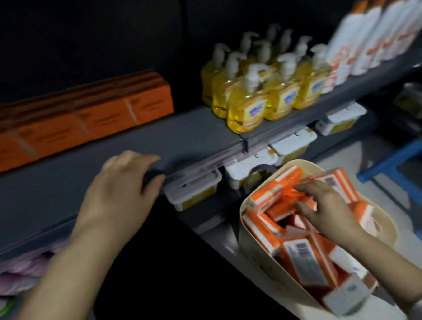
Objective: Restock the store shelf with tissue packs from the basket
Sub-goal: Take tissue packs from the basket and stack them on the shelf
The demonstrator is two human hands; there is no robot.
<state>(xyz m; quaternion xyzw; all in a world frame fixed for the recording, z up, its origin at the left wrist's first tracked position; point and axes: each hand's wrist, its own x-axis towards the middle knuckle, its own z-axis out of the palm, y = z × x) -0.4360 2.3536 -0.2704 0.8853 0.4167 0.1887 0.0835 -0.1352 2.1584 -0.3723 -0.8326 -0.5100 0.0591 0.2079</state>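
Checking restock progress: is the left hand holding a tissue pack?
No, the left hand rests empty on the grey shelf, holding no pack.

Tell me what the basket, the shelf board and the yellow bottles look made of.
Basket: likely plastic, cream, smooth moulded wall. Shelf board: probably painted metal, flat matte grey. Yellow bottles: clear plastic apparently, liquid shows through.

left hand point(122, 187) at shelf point(191, 136) edge | right hand point(329, 209) touching tissue packs point(302, 260) in basket point(301, 163)

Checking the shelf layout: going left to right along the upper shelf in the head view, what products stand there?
Orange tissue packs → yellow pump soap bottles → white-and-orange bottles.
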